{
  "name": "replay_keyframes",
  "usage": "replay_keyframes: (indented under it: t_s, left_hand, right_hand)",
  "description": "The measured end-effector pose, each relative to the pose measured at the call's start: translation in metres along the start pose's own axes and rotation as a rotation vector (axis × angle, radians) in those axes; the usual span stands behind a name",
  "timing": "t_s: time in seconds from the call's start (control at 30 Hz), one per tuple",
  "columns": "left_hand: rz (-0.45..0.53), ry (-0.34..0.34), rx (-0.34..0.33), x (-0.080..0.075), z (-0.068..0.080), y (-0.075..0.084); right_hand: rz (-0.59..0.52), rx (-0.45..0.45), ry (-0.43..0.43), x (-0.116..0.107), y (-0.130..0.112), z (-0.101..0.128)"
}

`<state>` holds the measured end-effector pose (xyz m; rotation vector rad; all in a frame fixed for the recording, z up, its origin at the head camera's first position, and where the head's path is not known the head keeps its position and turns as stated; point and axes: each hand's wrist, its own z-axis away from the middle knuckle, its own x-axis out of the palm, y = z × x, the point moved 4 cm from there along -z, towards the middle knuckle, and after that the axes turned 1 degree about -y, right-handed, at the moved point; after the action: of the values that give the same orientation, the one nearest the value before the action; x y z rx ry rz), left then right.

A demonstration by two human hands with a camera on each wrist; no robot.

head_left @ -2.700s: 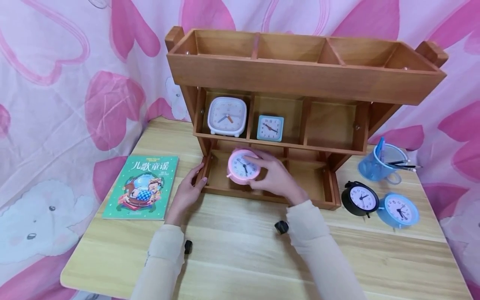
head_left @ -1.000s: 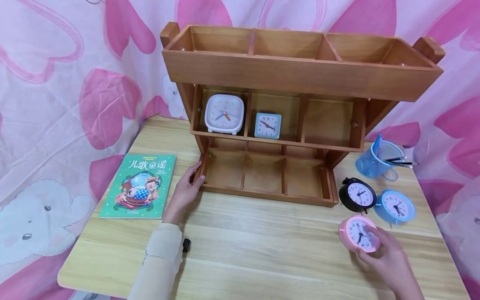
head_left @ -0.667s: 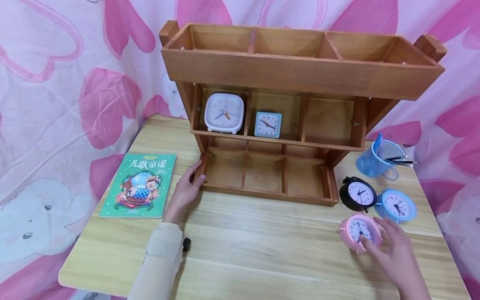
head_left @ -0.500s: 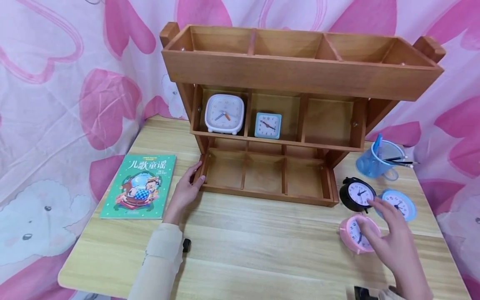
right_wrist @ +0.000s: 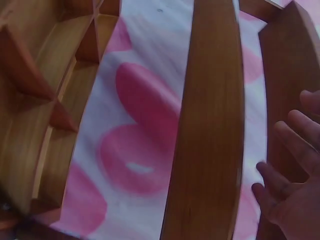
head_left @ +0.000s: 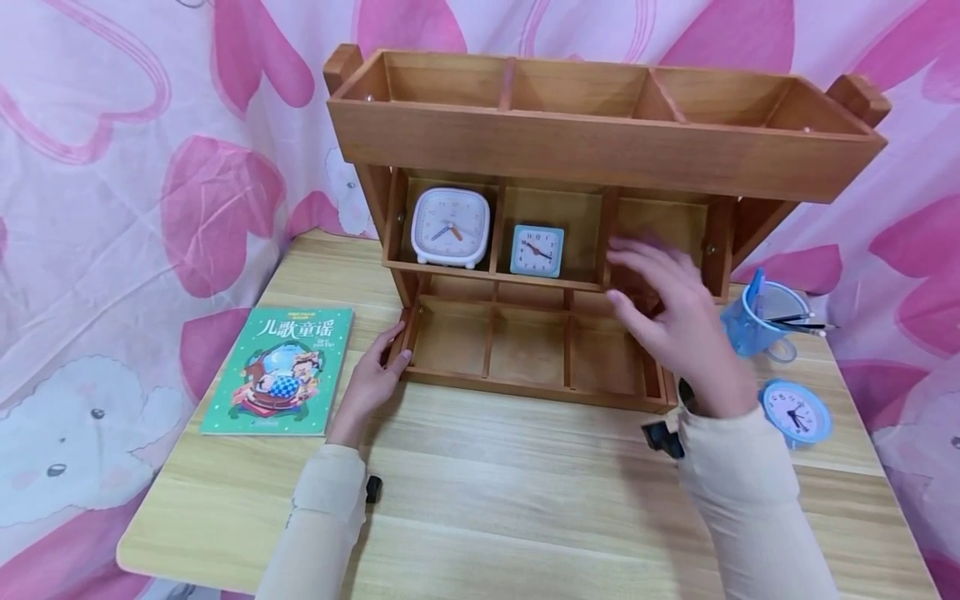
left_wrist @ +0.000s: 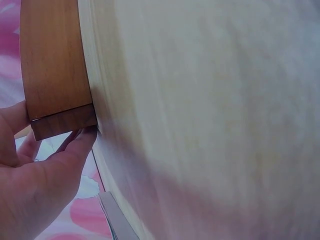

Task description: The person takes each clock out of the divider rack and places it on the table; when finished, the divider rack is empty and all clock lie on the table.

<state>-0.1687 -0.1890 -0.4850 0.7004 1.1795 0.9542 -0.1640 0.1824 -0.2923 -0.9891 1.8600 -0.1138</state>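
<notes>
My left hand grips the lower left corner of the wooden shelf, thumb and fingers on either side of the board end in the left wrist view. My right hand, empty and with fingers spread, hovers before the right part of the middle tier. A white alarm clock sits in that tier's left compartment, and a small light-blue square clock in its middle one. On the table at right lies a blue round alarm clock. The black clock is mostly hidden behind the right wrist; the sleeve hides the pink alarm clock.
A green children's book lies left of the shelf on the wooden table. A blue mesh cup with pens and pencils stands at the right. Pink-patterned cloth hangs behind the table.
My right hand carried the pink alarm clock from the lower left compartment to the table's right side and released it. Then it moved up and left toward the shelf. The left hand stayed put.
</notes>
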Motion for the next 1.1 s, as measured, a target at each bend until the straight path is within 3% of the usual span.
replay_keyframes:
  t_s: [0.23, 0.5, 0.73, 1.1]
  left_hand:
    - [0.003, 0.006, 0.006, 0.001, 0.000, 0.002]
    - [0.009, 0.004, -0.016, 0.001, 0.000, -0.001]
    - [-0.002, 0.007, 0.028, -0.001, -0.001, -0.002]
    - [-0.010, -0.011, 0.000, -0.001, -0.001, -0.003]
  right_hand:
    - [0.039, 0.050, -0.161, 0.026, 0.012, -0.048]
    - [0.072, 0.181, -0.296, 0.049, 0.023, -0.062]
    - [0.102, 0.191, -0.296, 0.053, 0.023, -0.062]
    - [0.042, 0.239, -0.265, 0.052, 0.024, -0.062]
